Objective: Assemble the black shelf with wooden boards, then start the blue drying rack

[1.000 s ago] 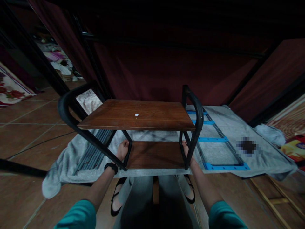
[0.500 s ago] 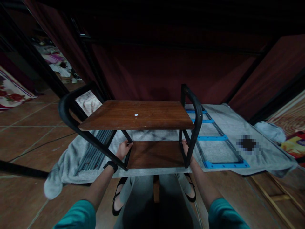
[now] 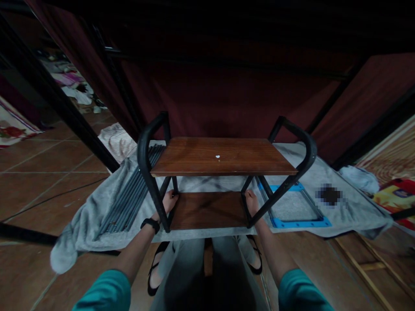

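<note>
A two-tier shelf rack stands in front of me, with a brown wood-grain top board (image 3: 223,162), a lower board (image 3: 207,211) and a curved black tube frame (image 3: 308,147). My left hand (image 3: 169,202) is closed round the frame's lower left side, beside the lower board. On the opposite side my right hand (image 3: 251,203) grips the lower right part of the frame, its fingers partly hidden. Beneath the rack lies a grey cloth (image 3: 129,166). Several grey metal tubes (image 3: 131,198) rest on it left of the rack; a blue-and-grey ladder-like frame (image 3: 301,223) lies to the right.
Dark red curtains (image 3: 220,99) hang behind, between dark posts (image 3: 61,99). A black cable (image 3: 55,196) crosses the tiled floor at left. At lower right are a wooden frame (image 3: 371,265) and a red-and-yellow package (image 3: 397,198). A blurred dark patch covers part of the cloth.
The rack's top has swung to the right and now sits more evenly above the lower board. More tubes show at left, and the rack hides more of the blue frame. Both hands keep their grip.
</note>
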Motion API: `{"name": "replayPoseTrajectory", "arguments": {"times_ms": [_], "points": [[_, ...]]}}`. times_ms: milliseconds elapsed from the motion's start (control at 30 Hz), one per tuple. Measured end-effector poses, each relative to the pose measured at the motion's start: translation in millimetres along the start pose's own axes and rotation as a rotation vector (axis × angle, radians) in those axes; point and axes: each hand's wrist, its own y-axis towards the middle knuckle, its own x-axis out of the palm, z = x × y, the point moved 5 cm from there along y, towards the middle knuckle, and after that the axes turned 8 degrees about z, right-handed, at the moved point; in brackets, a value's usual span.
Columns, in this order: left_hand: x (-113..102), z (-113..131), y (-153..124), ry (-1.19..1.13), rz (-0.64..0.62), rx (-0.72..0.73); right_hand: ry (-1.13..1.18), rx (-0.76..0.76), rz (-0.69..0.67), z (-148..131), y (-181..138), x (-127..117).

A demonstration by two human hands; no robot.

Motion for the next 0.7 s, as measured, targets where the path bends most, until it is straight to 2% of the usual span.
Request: {"name": "replayPoseTrajectory", "arguments": {"times_ms": [200, 400, 700], "points": [[-3.7, 2.3, -1.3, -0.021, 0.003, -0.013, -0.106, -0.056, -0.018, 15.9, 2.7, 4.3], [1.6, -14.1, 3.1, -0.033, 0.016, -0.058, -0.167, -0.064, -0.006, 11.4, 0.1, 5.8], [9.3, -27.9, 9.9, -0.071, -0.004, -0.070, 0.038, 0.036, 0.015, 3.1, -6.5, 7.6]]}}
